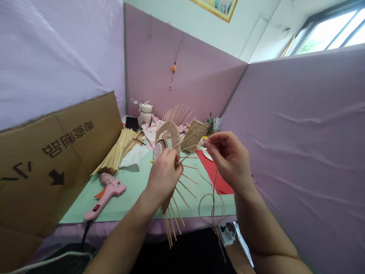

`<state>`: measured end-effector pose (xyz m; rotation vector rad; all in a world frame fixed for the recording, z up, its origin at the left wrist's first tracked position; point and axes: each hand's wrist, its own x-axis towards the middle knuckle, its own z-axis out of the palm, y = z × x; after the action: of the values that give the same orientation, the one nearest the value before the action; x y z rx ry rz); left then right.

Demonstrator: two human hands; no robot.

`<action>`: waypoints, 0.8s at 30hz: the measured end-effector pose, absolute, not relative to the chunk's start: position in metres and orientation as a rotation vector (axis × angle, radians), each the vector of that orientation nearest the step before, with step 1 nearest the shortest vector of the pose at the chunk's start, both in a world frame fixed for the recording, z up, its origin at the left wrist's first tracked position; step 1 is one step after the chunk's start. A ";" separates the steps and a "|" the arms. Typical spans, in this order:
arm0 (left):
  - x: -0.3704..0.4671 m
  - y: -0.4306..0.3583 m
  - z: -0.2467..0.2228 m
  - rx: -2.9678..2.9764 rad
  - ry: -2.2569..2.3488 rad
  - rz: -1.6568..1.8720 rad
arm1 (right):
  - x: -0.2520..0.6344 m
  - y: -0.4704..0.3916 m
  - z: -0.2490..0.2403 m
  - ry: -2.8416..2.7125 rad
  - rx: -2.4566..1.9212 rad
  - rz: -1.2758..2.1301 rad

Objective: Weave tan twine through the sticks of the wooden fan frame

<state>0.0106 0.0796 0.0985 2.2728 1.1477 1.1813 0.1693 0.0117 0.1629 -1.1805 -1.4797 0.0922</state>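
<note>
The left hand (pixel 164 172) is closed on the rim of the woven frame (pixel 171 126), which is held upright above the front of the table (pixel 137 201). The right hand (pixel 228 161) pinches the twine (pixel 213 198) between thumb and forefinger; its other fingers curl loosely. The strand runs from the left fingertips to this pinch; the slack hangs in loops below.

Possible faults and causes:

1. Tangling: the hanging loops are near the projecting sticks (pixel 185 193) and could catch on their tips.
2. Loosening: if the right pinch slips, the strand may lose tension.
3. Bending or snapping: the sticks are thin and radiate freely past the table edge; a knock or hard pull could break one.
4. Burns or glue marks: the glue gun (pixel 106 195) shows a red light and may be hot; a careless left forearm could touch it.
</note>
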 end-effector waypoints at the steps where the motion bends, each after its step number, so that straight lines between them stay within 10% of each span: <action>1: 0.009 0.080 0.098 2.266 1.153 1.188 | 0.176 0.017 0.157 -1.420 -1.183 0.094; 24: 0.015 0.089 0.070 1.701 0.623 1.306 | 0.131 0.121 0.059 -0.937 -1.030 0.663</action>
<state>0.0150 0.0889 0.0701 1.7010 0.6233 1.3065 0.1310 0.1215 0.0592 -1.0297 -0.9372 0.6630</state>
